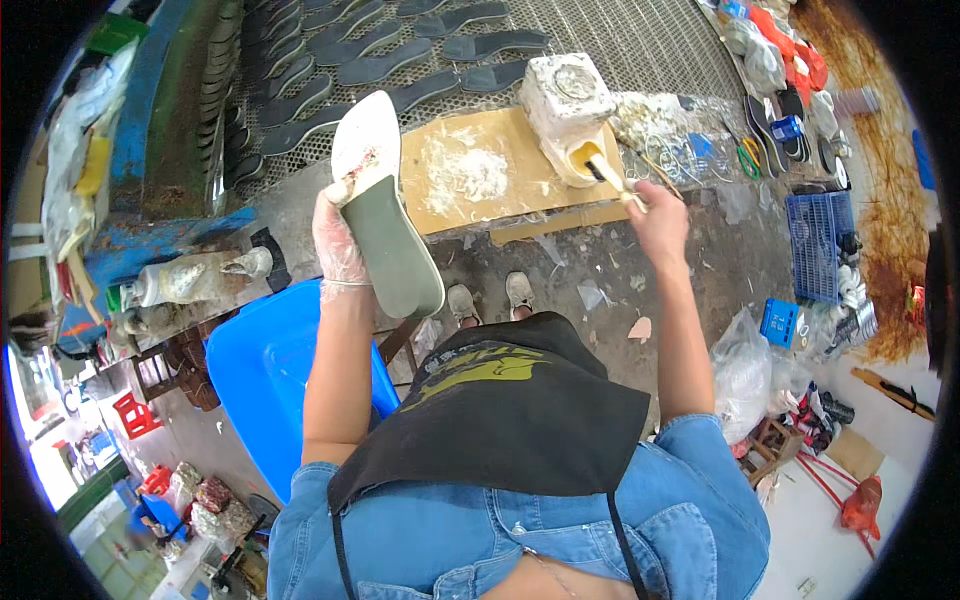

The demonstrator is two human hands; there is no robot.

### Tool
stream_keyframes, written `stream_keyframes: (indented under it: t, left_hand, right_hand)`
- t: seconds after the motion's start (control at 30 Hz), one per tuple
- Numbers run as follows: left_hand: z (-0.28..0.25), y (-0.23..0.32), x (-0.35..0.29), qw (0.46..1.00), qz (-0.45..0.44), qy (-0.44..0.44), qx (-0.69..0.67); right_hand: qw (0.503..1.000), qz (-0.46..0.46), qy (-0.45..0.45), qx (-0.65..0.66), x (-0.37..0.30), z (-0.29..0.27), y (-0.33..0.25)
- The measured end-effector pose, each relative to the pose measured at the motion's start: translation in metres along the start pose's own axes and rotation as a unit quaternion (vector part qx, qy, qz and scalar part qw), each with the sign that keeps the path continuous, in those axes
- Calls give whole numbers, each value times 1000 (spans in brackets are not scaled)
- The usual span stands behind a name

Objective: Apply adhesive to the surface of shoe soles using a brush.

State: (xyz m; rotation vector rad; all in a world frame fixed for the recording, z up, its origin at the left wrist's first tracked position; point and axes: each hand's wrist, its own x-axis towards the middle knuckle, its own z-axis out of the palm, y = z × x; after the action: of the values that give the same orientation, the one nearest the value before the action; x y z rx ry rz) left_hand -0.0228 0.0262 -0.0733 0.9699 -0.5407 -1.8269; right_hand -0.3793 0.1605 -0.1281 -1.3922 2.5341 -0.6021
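My left hand (338, 238), in a thin clear glove, is closed around the edge of a shoe sole (392, 255). The sole is held up at a slant, its raised heel toward me. One part is grey-green; the front part is white with a reddish smudge. My right hand (660, 222) grips the handle of a brush (612, 178). The brush's dark bristles are at the mouth of a white, glue-crusted pot (563, 100) with yellowish stuff inside the opening. That pot stands on brown cardboard (430, 210) smeared with dried white residue.
Rows of dark soles (365, 68) lie on a metal mesh belt (600, 30) at the far side. A smeared bottle (200, 277) lies at the left, near a blue plastic chair (250, 350). On the right are scissors (749, 157) and a blue crate (815, 240).
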Motion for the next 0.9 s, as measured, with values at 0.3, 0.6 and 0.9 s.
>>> stream_keyframes:
  t: [0.3,0.6,0.9]
  left_hand:
    - [-16,-2,12,999,22,37,-31]
    - [10,7,-3,997,1,-18,-75]
    - [74,54,-52,985,97,-139,19]
  right_hand:
    - [992,-29,-18,124,20,26,24]
    - [930,128,-69,338,-15,37,47]
    - [825,-153,-105,534,7,-87,-166]
